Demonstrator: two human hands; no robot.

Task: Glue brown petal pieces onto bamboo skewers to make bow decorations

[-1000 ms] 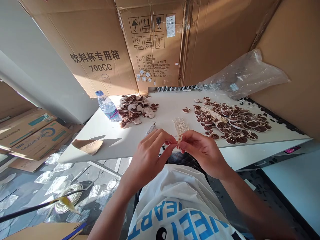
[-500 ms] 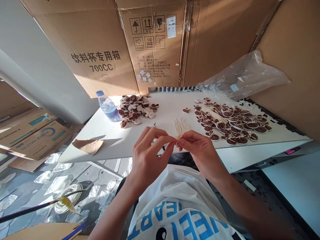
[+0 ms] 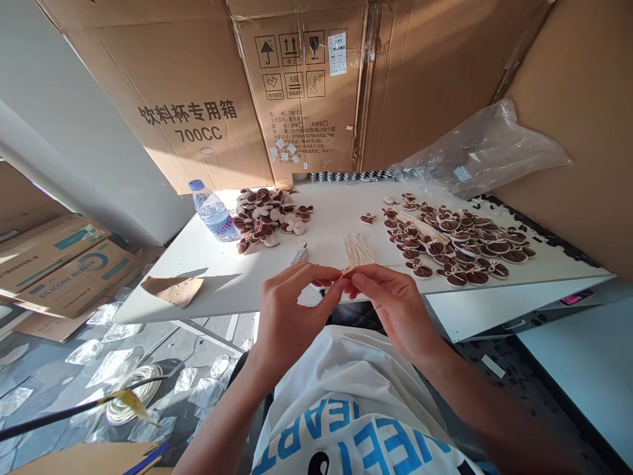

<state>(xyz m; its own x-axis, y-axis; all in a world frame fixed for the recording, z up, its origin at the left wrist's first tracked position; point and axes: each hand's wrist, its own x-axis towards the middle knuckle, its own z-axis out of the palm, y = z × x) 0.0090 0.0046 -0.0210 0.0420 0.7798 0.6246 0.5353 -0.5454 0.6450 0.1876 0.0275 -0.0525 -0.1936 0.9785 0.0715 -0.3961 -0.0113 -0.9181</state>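
My left hand (image 3: 297,310) and my right hand (image 3: 395,303) meet at the table's front edge, thumbs and forefingers pinched together. Between the fingertips shows a bit of pale cord (image 3: 347,270); anything else there is hidden by the fingers. Just beyond them lies a bundle of loose cream cords (image 3: 358,249). Past my left hand, a small pen-like tool (image 3: 299,254) rests on the table. To the right spreads a heap of brown and white felt-like pieces tied with cord bows (image 3: 455,237). A pile of brown and white pieces without visible bows (image 3: 270,214) lies to the left.
On the white table (image 3: 331,198), a water bottle (image 3: 213,211) stands left and a torn cardboard scrap (image 3: 173,290) lies at the front. Large cartons (image 3: 198,72) wall the back. A clear plastic bag (image 3: 489,152) sits back right. Coiled cable (image 3: 133,396) is on the floor.
The fingers of my left hand have drawn lower and flatter, uncovering more of the pen-like tool. Both hands still pinch at the same spot.
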